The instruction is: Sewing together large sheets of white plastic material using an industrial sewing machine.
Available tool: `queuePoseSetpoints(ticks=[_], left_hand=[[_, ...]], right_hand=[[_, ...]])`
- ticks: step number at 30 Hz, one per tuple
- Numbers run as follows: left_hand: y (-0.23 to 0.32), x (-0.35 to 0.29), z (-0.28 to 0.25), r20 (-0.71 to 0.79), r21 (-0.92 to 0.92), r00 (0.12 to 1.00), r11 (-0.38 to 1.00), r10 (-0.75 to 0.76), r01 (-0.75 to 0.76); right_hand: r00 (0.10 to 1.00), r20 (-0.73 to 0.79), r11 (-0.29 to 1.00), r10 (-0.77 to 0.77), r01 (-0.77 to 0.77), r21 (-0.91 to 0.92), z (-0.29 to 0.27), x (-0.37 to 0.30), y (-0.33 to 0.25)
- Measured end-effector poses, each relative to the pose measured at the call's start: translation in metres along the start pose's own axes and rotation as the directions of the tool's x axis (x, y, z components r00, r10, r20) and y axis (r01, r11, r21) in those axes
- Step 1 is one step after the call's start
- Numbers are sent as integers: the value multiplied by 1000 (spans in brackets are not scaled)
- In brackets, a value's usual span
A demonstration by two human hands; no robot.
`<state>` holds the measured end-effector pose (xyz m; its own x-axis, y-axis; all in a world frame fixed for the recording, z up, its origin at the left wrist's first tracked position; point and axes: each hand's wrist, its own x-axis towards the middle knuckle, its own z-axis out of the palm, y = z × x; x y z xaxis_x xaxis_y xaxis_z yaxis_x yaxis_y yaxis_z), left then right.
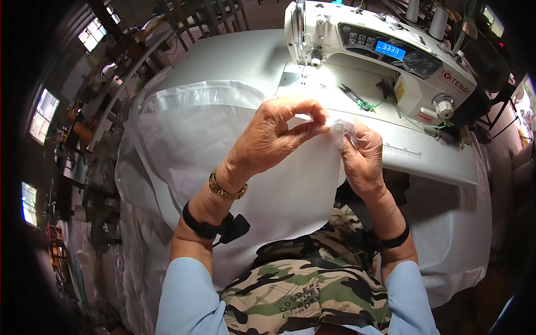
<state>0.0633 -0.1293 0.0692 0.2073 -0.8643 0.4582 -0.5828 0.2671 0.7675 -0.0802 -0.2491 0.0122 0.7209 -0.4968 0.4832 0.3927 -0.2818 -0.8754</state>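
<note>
While the left hand (273, 134) is arching in from the side, its thumb and index finger are pressing together at the tip, right at the upper corner of a white sheet (290, 195); whether they are catching the material or a loose thread, I cannot tell. Just beside them, the right hand (363, 159) is gripping that same corner, its fingers curling around a bunched, partly see-through fold. From there the sheet is hanging down toward the lap and spreading leftward over the tabletop (435, 164), where more white material is lying in layers.

Beyond the hands, a white sewing machine (332, 19) is standing with its lamp shining on the needle area and its blue display (390, 50) glowing. Under its arm, dark snips (357, 99) are lying beside some green thread, and a ruler scale (405, 151) is running along the near edge. Thread cones (439, 22) are standing behind. The person is wearing a patterned bracelet (223, 191) and a black strap (195, 223) on the left arm, another black strap on the right, light blue sleeves (187, 296) and a camouflage garment (312, 279).
</note>
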Motion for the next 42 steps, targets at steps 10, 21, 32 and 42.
queuePoseSetpoints(ticks=[10, 21, 32, 42], left_hand=[[4, -11, -3, 66, -12, 988, 990, -142, 143], [10, -7, -5, 95, 79, 993, 995, -63, 56], [-1, 11, -31, 10, 235, 987, 959, 159, -157], [-17, 21, -46, 13, -95, 999, 995, -37, 38]], right_hand=[[987, 149, 977, -58, 86, -193, -4, -6, -14], [977, 213, 930, -7, 85, -356, -9, -1, -24], [987, -9, 874, -162, 139, -465, 13, -12, -15], [797, 225, 469, -560, 529, -707, 30, -59, 8]])
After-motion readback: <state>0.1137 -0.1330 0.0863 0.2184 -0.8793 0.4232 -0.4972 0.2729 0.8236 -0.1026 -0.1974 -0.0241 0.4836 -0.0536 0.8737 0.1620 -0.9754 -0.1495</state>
